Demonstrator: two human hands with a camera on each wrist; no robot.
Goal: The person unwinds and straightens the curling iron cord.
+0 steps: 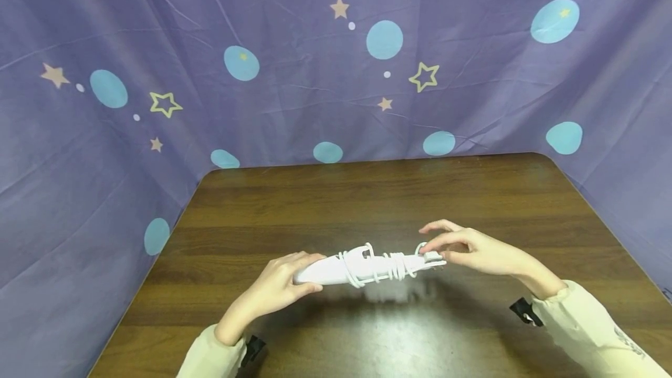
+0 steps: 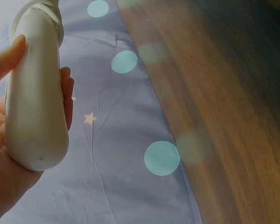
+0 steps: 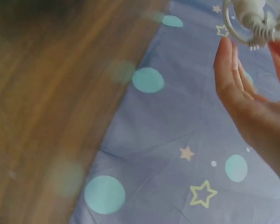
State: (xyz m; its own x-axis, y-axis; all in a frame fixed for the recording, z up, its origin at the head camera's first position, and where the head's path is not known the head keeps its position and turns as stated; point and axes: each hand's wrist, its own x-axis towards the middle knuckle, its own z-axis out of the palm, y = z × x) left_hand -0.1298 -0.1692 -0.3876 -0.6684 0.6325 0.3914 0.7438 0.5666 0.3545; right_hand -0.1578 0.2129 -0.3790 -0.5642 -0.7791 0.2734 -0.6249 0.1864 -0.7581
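Note:
A long white handheld appliance (image 1: 331, 270), its exact kind unclear, is held a little above the table, lying roughly level. Its white cord (image 1: 397, 266) is wound several times around the narrower part, and a plug (image 1: 433, 256) shows at the right end. My left hand (image 1: 286, 282) grips the thick rounded end; in the left wrist view the thumb lies along one side of the body (image 2: 37, 93) and fingertips show on the other. At the plug end, my right hand (image 1: 480, 251) has its thumb and fingers spread apart, fingertips at the plug and a cord loop (image 3: 231, 21).
The brown wooden table (image 1: 367, 203) stretches beneath both hands. A purple curtain (image 1: 315, 63) with blue dots and stars hangs behind it and along both sides. Black straps (image 1: 525, 311) show at both wrists, near the pale sleeves (image 1: 588, 319).

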